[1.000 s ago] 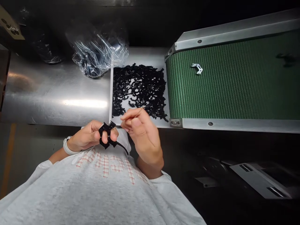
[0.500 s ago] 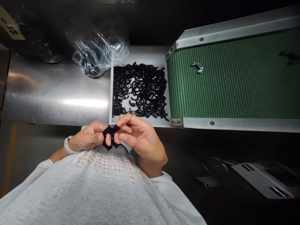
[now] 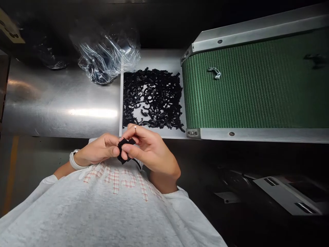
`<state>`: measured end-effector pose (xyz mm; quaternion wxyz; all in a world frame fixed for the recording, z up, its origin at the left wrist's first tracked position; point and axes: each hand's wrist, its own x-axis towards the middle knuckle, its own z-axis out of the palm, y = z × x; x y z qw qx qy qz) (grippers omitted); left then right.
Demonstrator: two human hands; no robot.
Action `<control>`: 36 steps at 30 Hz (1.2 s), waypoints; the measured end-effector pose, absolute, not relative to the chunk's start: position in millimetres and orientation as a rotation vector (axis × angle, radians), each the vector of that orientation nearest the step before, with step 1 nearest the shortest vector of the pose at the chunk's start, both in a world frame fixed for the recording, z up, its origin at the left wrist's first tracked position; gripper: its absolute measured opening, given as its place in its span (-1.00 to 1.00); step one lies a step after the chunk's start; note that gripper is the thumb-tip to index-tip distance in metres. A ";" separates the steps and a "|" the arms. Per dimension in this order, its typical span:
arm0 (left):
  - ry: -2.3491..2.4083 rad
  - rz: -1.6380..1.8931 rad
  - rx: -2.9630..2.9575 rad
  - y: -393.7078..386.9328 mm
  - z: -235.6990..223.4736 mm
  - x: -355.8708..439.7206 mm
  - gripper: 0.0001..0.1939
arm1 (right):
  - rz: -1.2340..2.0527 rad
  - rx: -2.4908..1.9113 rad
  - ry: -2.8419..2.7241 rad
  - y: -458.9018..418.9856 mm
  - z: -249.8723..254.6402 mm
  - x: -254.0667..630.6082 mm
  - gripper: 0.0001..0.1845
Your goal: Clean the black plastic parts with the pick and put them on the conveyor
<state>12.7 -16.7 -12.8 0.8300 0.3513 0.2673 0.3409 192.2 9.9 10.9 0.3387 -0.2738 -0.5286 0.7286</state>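
Note:
In front of my shirt, my left hand (image 3: 99,150) is closed around small black angular plastic pieces (image 3: 123,141). My right hand (image 3: 154,151) pinches these same pieces from the other side, its thumb lying across them. Fingers cover much of the pieces, so how many there are is hidden. A thin stem with a pale tip (image 3: 135,127) shows at the right index finger; I cannot make out what it is. Just beyond my hands, a layer of similar black pieces (image 3: 164,99) is spread in a white tray (image 3: 121,109).
Right of the tray runs a green conveyor belt (image 3: 246,92) with metal side rails (image 3: 257,134). One angled bracket-like piece (image 3: 215,72) lies on it, plus a blurred dark piece (image 3: 316,60). A clear plastic bag (image 3: 108,61) sits on the steel table (image 3: 61,103), overlapping the tray's corner.
My right hand has come left and down from beside the left hand and now grips the black pieces. The left hand has shifted slightly right; the held pieces have turned.

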 end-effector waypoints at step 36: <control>0.648 0.627 0.581 -15.2 -19.2 11.2 -0.51 | 1.963 -0.733 -1.251 12.5 -3.4 189.9 -0.66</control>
